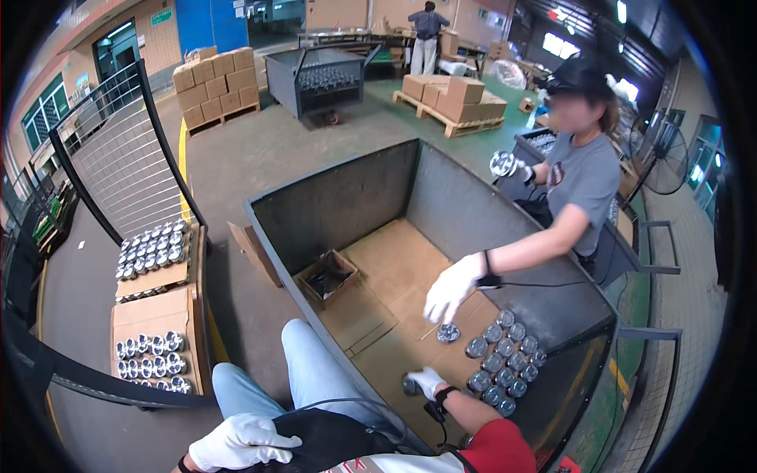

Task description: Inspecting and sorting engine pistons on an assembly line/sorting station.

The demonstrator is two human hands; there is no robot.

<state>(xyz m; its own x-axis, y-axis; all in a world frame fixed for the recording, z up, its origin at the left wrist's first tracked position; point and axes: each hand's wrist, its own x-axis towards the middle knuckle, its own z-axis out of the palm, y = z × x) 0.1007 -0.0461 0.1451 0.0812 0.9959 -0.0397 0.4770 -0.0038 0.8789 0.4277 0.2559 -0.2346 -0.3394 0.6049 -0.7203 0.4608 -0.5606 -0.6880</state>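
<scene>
My right hand (428,383), in a white glove, reaches down into a grey metal bin (331,179) and is closed on a metal piston (411,385) near the cardboard-lined floor. Just right of it, several shiny pistons (505,366) stand in rows. White-gloved too, my left hand (244,442) lies over my lap beside dark cloth, its fingers stretched out and nothing in them. Across the bin, a co-worker's gloved hand (456,290) hangs above a lone piston (448,333). That person's other hand (518,169) holds another piston (502,163).
Left of me, a trolley with a wire-mesh side (126,158) carries pistons (152,366) on cardboard (154,315). Inside the bin sits a small open carton (347,277). Behind are stacked boxes (213,87), another metal bin (280,83) and a loaded pallet (449,122).
</scene>
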